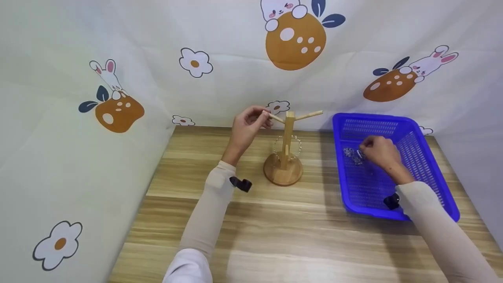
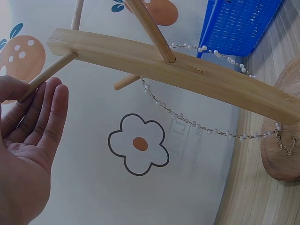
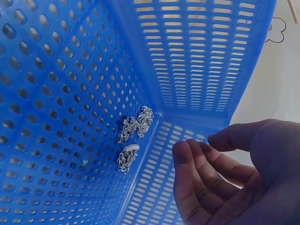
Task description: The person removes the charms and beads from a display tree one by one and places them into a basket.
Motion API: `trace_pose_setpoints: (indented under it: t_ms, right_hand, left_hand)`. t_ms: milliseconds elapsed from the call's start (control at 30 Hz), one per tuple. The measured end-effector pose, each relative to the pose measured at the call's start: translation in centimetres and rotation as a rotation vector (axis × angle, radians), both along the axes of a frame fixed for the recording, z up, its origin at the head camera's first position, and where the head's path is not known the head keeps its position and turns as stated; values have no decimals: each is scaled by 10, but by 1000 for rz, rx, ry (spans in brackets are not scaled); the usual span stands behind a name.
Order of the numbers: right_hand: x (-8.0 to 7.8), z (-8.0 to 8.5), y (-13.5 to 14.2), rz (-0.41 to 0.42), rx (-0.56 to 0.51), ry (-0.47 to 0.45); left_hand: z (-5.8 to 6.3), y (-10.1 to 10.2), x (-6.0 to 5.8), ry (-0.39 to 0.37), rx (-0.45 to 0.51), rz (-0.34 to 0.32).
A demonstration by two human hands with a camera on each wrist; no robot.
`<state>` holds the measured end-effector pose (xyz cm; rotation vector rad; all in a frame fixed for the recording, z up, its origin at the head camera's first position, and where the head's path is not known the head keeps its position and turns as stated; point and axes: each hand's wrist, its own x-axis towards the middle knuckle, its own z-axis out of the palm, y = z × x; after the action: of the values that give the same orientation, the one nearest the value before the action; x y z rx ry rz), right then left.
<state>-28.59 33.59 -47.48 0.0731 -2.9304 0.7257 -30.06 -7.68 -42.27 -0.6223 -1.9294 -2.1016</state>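
Note:
A wooden jewelry stand [image 1: 289,131] with several pegs rises from a round base [image 1: 281,179]. My left hand [image 1: 245,125] pinches the end of its upper left peg [image 2: 51,71] between thumb and index finger, the other fingers fairly straight. A pearl-beaded necklace [image 2: 201,127] with a thin gold chain hangs on the stand, its lower end near the base. Over the blue basket [image 1: 341,177], my right hand [image 1: 381,151] reaches down. In the right wrist view its fingers [image 3: 185,180] are bent, apart from the thumb, with nothing between them. Bunched silver chains [image 3: 126,159] lie close by in the basket.
The perforated basket stands to the right of the stand on a wood-grain table [image 1: 251,236]. Behind and at the sides hangs a pale cloth [image 1: 228,23] printed with rabbits, fruit and flowers. A black wrist camera [image 1: 241,184] sits on the left sleeve.

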Motion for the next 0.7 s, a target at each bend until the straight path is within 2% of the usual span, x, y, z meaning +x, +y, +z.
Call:
trace_pose_setpoints:
  t_ms: [167,300,500,700]
  right_hand:
    - [0,6,-5,2,-20,17]
    - [0,18,-14,22,-81,52]
    - [1,47,-38,97,-274,67]
    - [8,76,-66,150,-391,127]
  left_hand:
    - [0,0,1,-7,10,-3]
    - [-1,0,1,-5,14,-8]
    - [-1,-1,1,2,1,1]
    - [-1,-1,1,15,-4,2]
